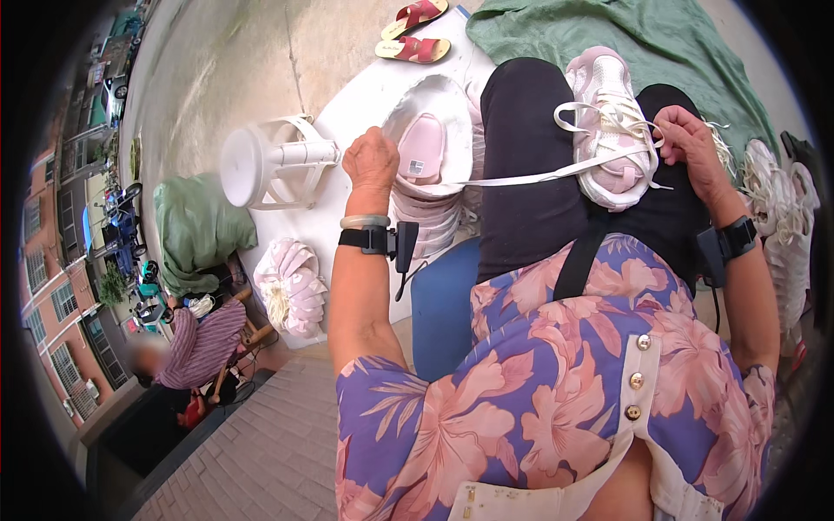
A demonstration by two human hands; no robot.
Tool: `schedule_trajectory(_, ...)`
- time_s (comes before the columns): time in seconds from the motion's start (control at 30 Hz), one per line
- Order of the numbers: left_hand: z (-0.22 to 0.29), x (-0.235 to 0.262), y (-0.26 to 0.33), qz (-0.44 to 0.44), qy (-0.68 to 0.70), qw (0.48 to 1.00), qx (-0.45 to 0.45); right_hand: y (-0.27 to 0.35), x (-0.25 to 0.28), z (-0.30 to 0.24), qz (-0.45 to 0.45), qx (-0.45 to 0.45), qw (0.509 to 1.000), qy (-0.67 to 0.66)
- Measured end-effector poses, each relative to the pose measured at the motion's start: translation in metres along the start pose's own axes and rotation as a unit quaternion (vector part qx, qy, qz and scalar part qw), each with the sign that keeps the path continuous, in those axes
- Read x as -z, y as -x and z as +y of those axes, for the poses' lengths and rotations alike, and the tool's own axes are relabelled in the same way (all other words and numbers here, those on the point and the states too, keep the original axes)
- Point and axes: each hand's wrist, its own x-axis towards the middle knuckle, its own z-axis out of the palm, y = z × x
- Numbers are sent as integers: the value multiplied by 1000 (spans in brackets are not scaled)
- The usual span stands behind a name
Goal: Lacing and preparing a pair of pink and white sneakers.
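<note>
A pink-and-white sneaker (612, 130) lies across my black-trousered thighs, its toe and heel pointing away from and toward me. Its white shoelace (539, 178) is loosely threaded, with one long end pulled out to the left. My left hand (371, 162) is closed around that end, held taut beside a white rounded holder (460, 122) with a pink insole (423, 149) inside. At the sneaker's right side, my right hand (688, 143) pinches another part of the lace between thumb and fingers.
A white plastic stool (278, 156) and a bunch of pink-white shoe parts (291, 286) are on the left. Several white shoes (777, 200) hang or lie at right. Green cloth (643, 43) and red sandals (415, 49) lie beyond. Another person (204, 343) sits far left.
</note>
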Motion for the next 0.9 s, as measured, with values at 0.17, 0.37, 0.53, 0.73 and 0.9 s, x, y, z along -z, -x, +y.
schedule_trajectory(0.17, 0, 102, 12, 203, 133, 969, -50, 4, 5, 4, -63, 42, 996, 41)
schedule_trajectory(0.37, 102, 189, 51, 287, 248, 916, -129, 8, -11, 9, -85, 135, 980, 118)
schedule_trajectory(0.53, 128, 156, 34, 214, 244, 936, -133, 4, -17, 14, -24, 195, 963, 184)
schedule_trajectory(0.73, 138, 147, 35, 102, 296, 947, -79, 8, -17, 11, -4, 193, 958, 212)
schedule_trajectory(0.9, 147, 148, 31, 48, 297, 945, -127, 20, -36, -10, 108, 438, 811, 372)
